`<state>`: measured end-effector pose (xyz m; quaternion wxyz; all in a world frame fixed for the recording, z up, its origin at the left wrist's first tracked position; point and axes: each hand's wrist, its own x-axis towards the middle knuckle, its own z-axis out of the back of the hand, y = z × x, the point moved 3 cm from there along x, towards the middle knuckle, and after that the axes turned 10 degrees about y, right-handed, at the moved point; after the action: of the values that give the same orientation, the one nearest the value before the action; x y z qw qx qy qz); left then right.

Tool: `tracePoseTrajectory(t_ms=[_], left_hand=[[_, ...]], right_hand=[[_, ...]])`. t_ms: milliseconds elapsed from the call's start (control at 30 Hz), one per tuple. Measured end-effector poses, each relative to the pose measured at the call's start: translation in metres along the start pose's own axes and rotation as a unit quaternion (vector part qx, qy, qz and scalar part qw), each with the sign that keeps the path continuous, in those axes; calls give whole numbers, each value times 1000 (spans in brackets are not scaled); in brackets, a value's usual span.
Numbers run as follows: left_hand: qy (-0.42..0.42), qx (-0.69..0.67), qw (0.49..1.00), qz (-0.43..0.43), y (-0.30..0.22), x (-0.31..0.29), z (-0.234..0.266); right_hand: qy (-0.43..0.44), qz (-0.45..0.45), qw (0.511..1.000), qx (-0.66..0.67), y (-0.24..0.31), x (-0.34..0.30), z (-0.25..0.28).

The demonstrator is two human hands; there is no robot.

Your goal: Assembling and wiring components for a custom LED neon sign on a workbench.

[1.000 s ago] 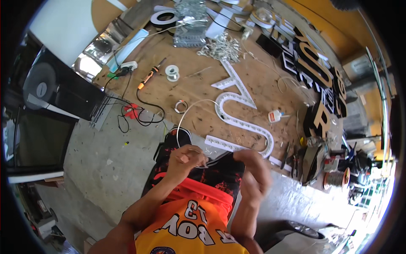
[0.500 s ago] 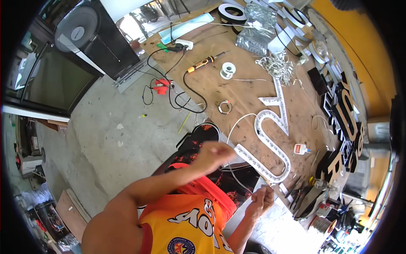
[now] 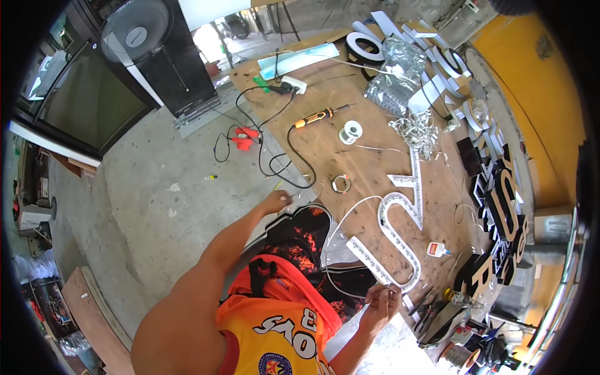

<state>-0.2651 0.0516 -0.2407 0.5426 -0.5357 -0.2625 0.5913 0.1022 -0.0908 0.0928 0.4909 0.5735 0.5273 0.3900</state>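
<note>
Thin white flexible cable [image 3: 338, 224] leaves the far end of a white, hook-shaped channel letter [image 3: 400, 241] lined with small pale modules, crosses the near edge of the brown wooden tabletop [image 3: 369, 169] and sags in a loose loop over the lap. The slack is the weak point, I judge: a knee shifting in the black-and-red patterned shorts [image 3: 300, 231] could snag it, and a sharp tug could strain its joint or drag the letter toward that edge.

The cable's lower run leads toward the right hand [image 3: 382, 303], whose fingers are pressed together at the near edge, beside the letter's lower bend; I cannot tell whether they pinch the cable's end or touch the letter. The left hand [image 3: 275, 202] is well apart from the loop, reaching past the knee over the grey floor just off the same edge. Its fingers look curled, but what they hold, if anything, is too small to tell.

Near the left hand, the black cord [image 3: 289, 141] of an orange-and-black soldering iron [image 3: 314, 117] hangs partly off the near edge; a catch there could pull the iron across the tabletop. Beyond the letter's bend, a small white bottle with a blue nozzle [image 3: 436, 249] could be knocked if the letter swings.
</note>
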Motion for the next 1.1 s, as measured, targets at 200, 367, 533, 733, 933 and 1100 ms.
tracePoseTrajectory(t_ms=[200, 367, 533, 733, 933, 1100], left_hand=[[-19, 69, 995, 73, 72, -125, 89], [32, 108, 981, 157, 104, -234, 114], [16, -7, 972, 236, -40, -278, 105], [15, 348, 929, -126, -260, -253, 49], [61, 158, 937, -307, -353, -208, -8], [88, -10, 963, -255, -362, -180, -38]], right_hand=[[20, -32, 999, 23, -19, 5, 8], [64, -51, 996, 30, -26, 15, -19], [122, -39, 992, -5, -29, 21, -33], [118, -47, 991, -30, -36, 27, -54], [108, -15, 991, 79, -19, 27, -73], [117, 16, 991, 63, -18, 19, -82]])
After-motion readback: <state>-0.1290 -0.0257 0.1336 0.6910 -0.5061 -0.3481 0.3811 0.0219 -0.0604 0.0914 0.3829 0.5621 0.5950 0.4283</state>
